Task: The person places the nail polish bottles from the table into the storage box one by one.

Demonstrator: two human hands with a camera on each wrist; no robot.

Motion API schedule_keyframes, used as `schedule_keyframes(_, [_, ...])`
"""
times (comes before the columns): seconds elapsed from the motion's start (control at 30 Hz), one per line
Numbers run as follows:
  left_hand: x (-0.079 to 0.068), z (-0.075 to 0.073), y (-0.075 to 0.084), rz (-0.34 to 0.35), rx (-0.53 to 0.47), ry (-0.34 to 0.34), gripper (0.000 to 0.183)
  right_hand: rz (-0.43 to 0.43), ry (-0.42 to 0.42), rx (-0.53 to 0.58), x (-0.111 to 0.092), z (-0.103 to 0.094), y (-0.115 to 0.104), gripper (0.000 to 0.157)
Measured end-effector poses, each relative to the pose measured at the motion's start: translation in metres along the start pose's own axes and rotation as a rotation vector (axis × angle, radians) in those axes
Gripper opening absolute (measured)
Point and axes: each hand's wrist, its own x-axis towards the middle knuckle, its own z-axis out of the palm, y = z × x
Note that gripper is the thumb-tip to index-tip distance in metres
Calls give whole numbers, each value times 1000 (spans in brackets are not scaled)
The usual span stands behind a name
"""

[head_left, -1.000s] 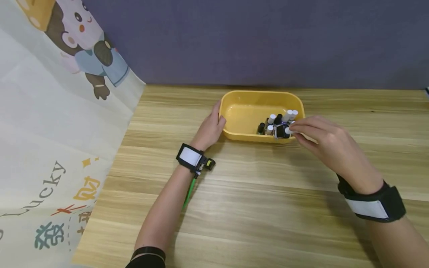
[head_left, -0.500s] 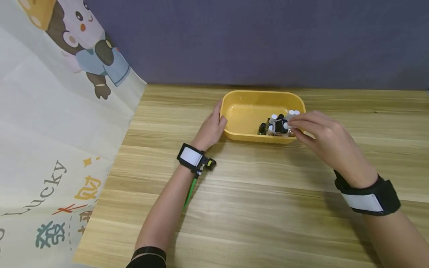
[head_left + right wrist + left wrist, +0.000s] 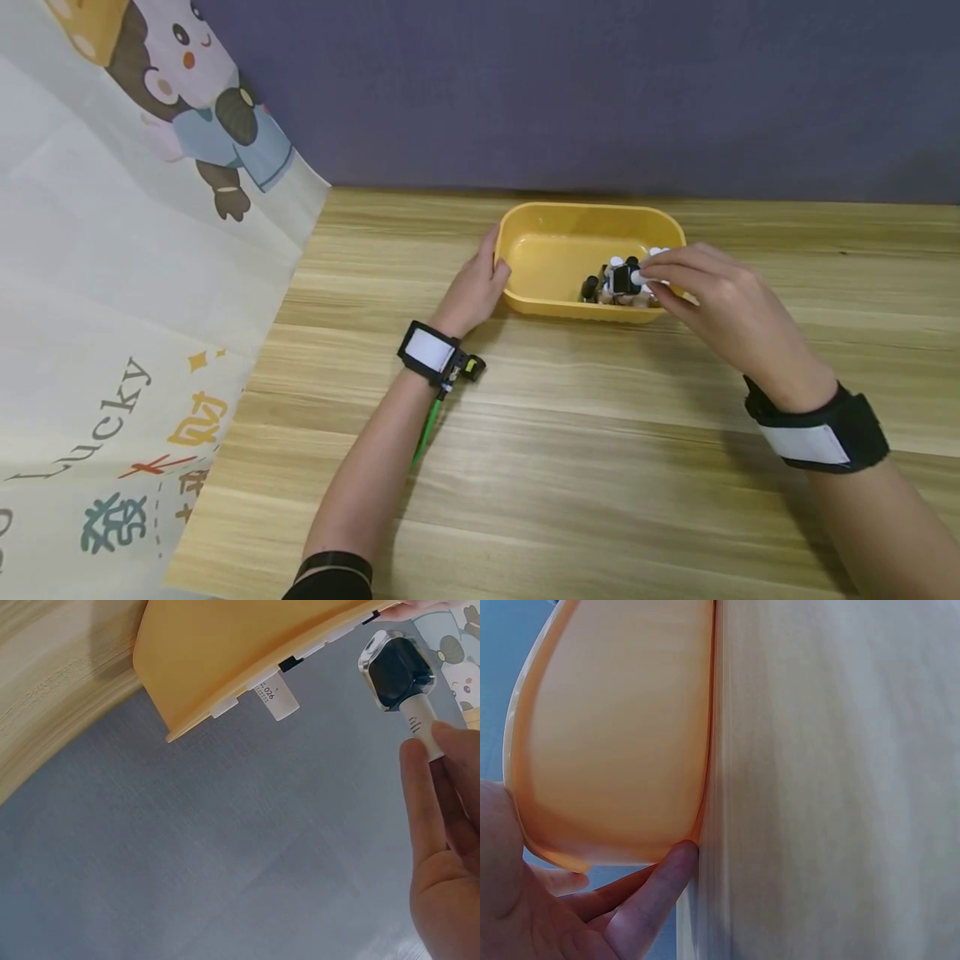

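Observation:
My right hand [image 3: 720, 292] pinches the white cap of a nail polish bottle [image 3: 624, 281] with dark contents. The right wrist view shows this dark bottle [image 3: 397, 671] upside down to that camera, above the bin's rim, its cap between thumb and fingers. At its left end, the yellow plastic bin [image 3: 543, 308] is held by my left hand [image 3: 471, 292]. Up close in the left wrist view, fingers [image 3: 649, 907] press against the bin's outer wall [image 3: 622, 735]. Several more nail polish bottles, such as a black-capped one [image 3: 590, 288], stand inside at right, partly hidden behind the held bottle.
The bin stands on a wood-grain table [image 3: 555, 467] near its back edge, with a dark blue-grey backdrop [image 3: 570, 100] behind. A pale printed cloth [image 3: 90, 275] hangs along the left side. One white cap [image 3: 276, 697] sticks up past the bin's rim.
The right hand has shifted slightly left and away with the nail polish bottle, which now covers more of the other bottles. My left hand keeps its hold on the bin.

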Motion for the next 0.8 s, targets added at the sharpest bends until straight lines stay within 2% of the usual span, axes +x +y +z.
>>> schedule_keyframes(0.23, [1,-1,0,8,9,3,58,4,28,24,3,5,3,26])
schedule_keyframes(0.8, [0,-1,-1,19,29,4,59,10,14,21,8,13,8,27])
